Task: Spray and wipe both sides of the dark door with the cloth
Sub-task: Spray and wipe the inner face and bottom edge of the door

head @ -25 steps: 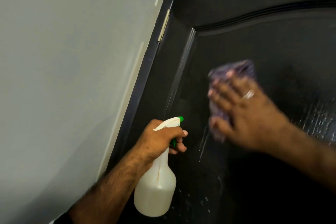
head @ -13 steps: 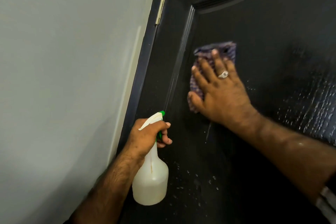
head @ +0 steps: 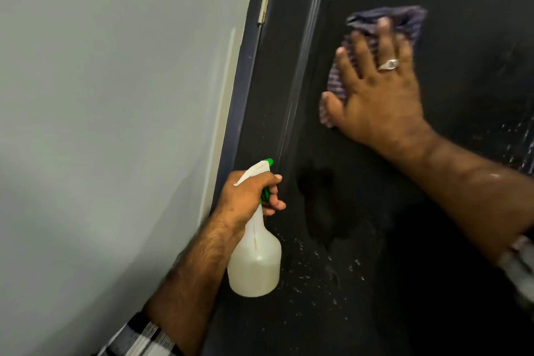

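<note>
spray bottle (head: 254, 263): translucent white body, no label or print readable.
trigger head (head: 254, 172): white and green, no marking legible.
cloth (head: 404, 23): striped weave only, no tag or lettering.
door (head: 375, 240): plain dark panel, no sign or number.
wall (head: 115, 95): no text.

Purple striped cloth (head: 404, 19) flat against glossy, droplet-speckled dark door (head: 361, 211).

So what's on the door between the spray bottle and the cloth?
In the head view, only dark door with a raised moulding strip lies between spray bottle and cloth.
</note>
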A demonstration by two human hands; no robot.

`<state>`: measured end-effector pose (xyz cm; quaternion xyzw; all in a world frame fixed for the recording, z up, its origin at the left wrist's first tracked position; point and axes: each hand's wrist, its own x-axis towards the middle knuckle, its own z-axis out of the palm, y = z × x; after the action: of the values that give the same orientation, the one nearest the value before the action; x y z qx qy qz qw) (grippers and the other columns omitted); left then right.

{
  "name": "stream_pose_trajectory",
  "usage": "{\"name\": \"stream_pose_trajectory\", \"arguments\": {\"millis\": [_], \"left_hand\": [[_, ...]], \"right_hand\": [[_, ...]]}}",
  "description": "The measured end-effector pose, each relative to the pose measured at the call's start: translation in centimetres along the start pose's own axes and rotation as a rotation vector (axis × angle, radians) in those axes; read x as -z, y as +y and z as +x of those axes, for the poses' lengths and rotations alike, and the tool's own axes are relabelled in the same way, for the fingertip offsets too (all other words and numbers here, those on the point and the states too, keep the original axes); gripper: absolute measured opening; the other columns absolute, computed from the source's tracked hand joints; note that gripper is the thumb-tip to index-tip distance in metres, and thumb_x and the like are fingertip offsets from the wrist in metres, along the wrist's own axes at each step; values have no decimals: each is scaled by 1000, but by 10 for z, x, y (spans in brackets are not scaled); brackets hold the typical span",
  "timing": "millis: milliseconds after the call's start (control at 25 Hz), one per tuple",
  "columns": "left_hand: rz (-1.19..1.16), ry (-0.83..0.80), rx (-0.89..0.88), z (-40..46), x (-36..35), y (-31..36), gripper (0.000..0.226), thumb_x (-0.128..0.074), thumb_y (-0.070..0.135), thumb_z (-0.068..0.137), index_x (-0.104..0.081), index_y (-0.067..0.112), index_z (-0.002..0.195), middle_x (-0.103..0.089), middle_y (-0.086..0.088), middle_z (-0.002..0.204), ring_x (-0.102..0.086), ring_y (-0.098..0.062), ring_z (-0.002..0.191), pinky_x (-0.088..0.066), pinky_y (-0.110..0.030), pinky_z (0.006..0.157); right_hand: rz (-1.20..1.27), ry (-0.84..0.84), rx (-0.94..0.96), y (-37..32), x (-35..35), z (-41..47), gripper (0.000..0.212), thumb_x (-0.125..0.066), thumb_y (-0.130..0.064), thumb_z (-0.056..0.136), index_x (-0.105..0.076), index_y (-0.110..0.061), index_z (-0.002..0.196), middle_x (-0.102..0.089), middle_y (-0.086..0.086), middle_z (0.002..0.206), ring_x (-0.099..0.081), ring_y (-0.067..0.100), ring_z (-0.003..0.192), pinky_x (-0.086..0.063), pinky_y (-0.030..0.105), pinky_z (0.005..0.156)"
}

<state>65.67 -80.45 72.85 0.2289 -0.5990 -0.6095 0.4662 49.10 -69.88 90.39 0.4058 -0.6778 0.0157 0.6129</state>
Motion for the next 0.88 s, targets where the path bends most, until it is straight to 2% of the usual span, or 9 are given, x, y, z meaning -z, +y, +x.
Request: {"name": "stream_pose_trajectory", "arguments": {"millis": [80, 200, 280, 400, 480, 560, 640, 720, 880], "left_hand": [[-40, 34, 4, -3, -2, -4, 19, -69, 20, 95, -72, 4, 85, -72, -16, 72, -79, -37, 81, -64, -47, 81], [-49, 70, -9, -14, 0, -16, 7, -68, 11, 92, -72, 8, 88, -71, -15, 69, -78, -33, 76, -63, -43, 77], [-4, 33, 6, -25, -1, -29, 6, -68, 10, 93, -73, 9, 89, -71, -15, 70, -77, -31, 74, -63, -41, 74], [63, -20, 74, -43, -3, -58, 9, -69, 11, 94, -72, 7, 87, -70, -17, 71, -76, -31, 69, -63, -39, 73], [86, -8, 148, -48, -3, -78, 13, -68, 12, 95, -71, 5, 85, -65, -15, 65, -72, -27, 59, -61, -39, 71], [110, 24, 200, -47, 2, -91, 14, -66, 12, 96, -70, 3, 85, -62, -13, 60, -68, -23, 52, -60, -39, 69], [150, 19, 189, -44, 5, -101, 13, -66, 10, 97, -72, 6, 86, -68, -13, 65, -73, -23, 58, -62, -37, 71], [177, -3, 165, -46, 7, -114, 12, -66, 7, 97, -73, 7, 88, -74, -17, 73, -77, -26, 69, -64, -35, 73], [184, 74, 264, -68, 15, -148, 8, -68, 10, 97, -69, 11, 89, -68, -15, 68, -70, -27, 64, -64, -35, 76]], "right_hand": [[21, -53, 149, -45, -21, -31, 84, -19, -64, 104, -27, -13, 170, -17, 16, 178, 2, 46, 165, -1, 61, 133], [75, -232, 408, -91, -49, -158, 76, -20, -60, 110, -18, -14, 171, -12, 15, 179, 1, 39, 166, 3, 56, 134], [133, -241, 445, -83, -45, -221, 73, -28, -57, 111, -26, -15, 170, -27, 14, 176, -14, 36, 166, -4, 55, 135], [171, -26, 235, -21, -18, -191, 66, -41, -49, 112, -42, -7, 163, -41, 20, 168, -24, 44, 162, -17, 63, 131], [146, 13, 0, 25, 3, -123, 70, -39, -50, 110, -35, -8, 166, -28, 22, 174, -12, 48, 163, -9, 67, 131], [132, 51, -153, 18, 7, -77, 76, -38, -50, 106, -27, -7, 168, -18, 23, 176, -8, 51, 163, -2, 67, 130], [141, 34, -65, -29, -13, -82, 75, -37, -48, 107, -27, -4, 167, -18, 24, 176, -8, 51, 163, 3, 65, 129], [143, -64, 155, -92, -41, -136, 71, -35, -46, 111, -28, -5, 168, -19, 22, 177, -6, 47, 165, 9, 59, 130], [240, -269, 391, -134, -65, -285, 67, -34, -44, 113, -22, -12, 170, -22, 14, 177, -11, 35, 166, 12, 50, 132]]}}
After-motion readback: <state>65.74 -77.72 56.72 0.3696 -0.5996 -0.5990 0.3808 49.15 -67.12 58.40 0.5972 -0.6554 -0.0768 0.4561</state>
